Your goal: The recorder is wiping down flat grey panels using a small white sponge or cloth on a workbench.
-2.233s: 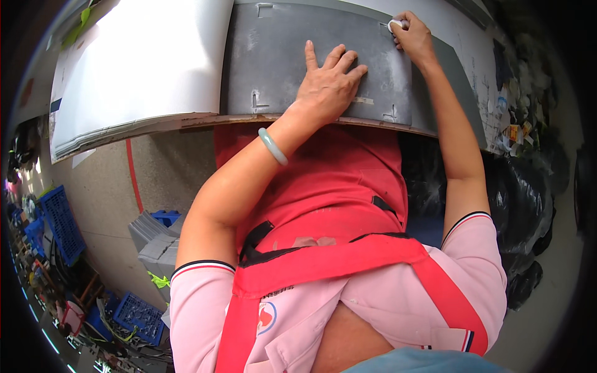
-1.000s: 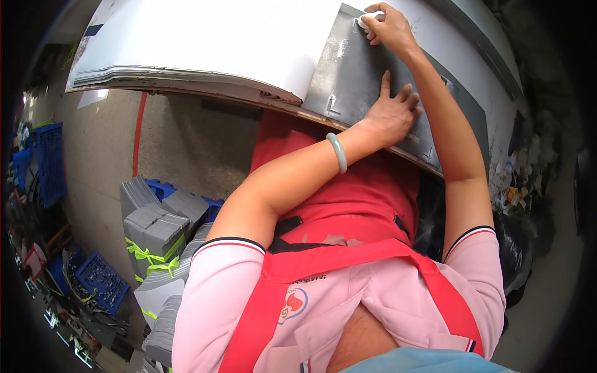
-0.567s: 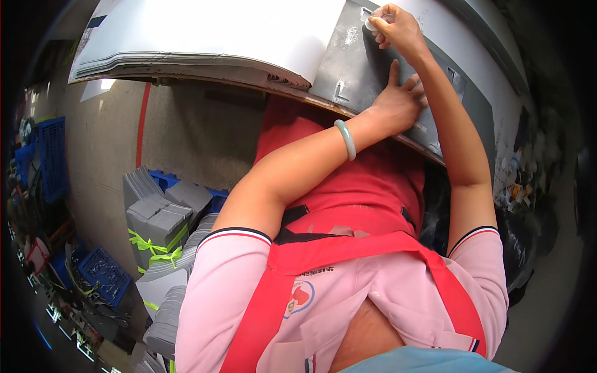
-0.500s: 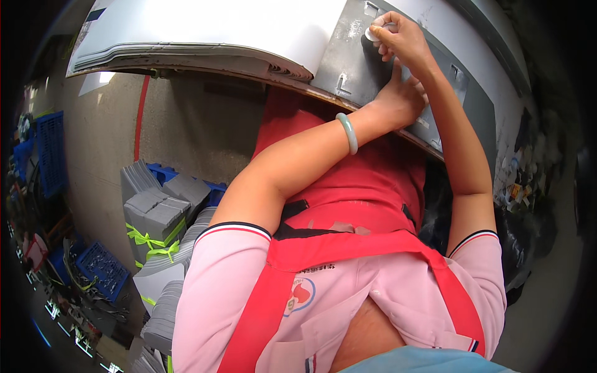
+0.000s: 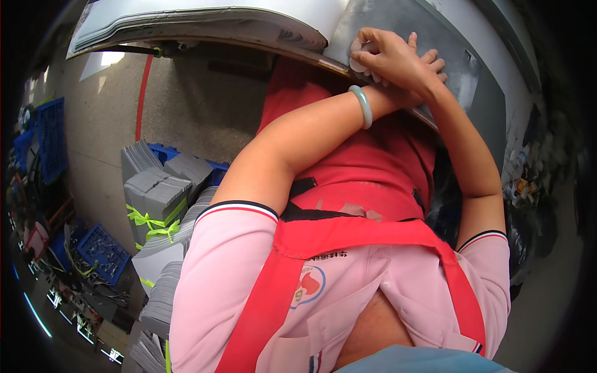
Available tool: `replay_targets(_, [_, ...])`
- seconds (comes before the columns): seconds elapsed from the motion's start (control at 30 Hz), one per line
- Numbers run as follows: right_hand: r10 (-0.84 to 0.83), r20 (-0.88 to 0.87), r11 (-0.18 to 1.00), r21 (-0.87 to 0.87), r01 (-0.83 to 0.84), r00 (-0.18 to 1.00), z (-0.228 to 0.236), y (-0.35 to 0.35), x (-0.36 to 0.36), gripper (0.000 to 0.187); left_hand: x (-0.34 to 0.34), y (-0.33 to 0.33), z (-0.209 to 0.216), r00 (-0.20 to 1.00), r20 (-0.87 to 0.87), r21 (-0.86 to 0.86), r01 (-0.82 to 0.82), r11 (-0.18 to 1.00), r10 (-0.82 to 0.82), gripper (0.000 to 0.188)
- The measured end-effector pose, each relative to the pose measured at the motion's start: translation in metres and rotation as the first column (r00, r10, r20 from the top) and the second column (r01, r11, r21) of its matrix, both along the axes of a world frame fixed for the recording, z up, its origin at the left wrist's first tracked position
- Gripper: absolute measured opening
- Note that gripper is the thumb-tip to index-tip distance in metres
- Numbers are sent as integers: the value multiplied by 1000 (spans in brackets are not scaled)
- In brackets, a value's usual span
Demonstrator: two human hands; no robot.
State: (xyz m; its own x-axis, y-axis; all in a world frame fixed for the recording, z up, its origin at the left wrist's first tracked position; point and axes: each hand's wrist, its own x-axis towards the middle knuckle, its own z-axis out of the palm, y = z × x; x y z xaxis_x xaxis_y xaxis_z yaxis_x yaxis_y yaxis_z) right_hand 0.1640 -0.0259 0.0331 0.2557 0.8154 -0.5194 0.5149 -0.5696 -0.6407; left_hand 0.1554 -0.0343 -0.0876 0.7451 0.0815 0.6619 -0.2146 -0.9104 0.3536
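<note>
Grey sheet [image 5: 387, 17] lies beneath the spread fingers of the left hand [image 5: 430, 61], while the right hand [image 5: 393, 57] pinches a white piece [image 5: 357, 66] between its fingers

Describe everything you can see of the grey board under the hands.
The grey board is flat and stiff-looking, its material uncertain, with pale smudges and a small dark mark toward its right side. It lies right of the stacked white sheets, partly outside the picture. The left hand rests on it, fingers spread; the right hand holds a white piece over it, contact unclear.
</note>
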Motion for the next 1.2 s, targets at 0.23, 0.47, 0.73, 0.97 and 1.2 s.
replay_targets(0.23, [97, 440, 856, 420, -300, 893, -30, -30, 13, 24, 3, -1, 21, 970, -243, 95, 41, 995, -17, 40])
replay_targets(0.47, [-8, 597, 963, 221, -155, 802, 6, -24, -30, 26, 5, -4, 21, 916, -398, 73, 78, 994, -42, 43])
replay_targets(0.73, [-348, 193, 853, 472, 224, 918, 3, -67, 63, 21, 22, -3, 3, 992, -33, -284, 107, 953, -121, 35])
replay_targets(0.97, [-807, 272, 571, 584, 577, 524, -67, -214, 175, 22, 3, 1, 33, 958, -278, -54, 54, 997, -67, 30])
replay_targets(1.2, [-880, 16, 414, 518, 749, 475, -58, -212, 177, 21, -14, 0, 33, 944, -327, 7, 57, 998, -51, 34])
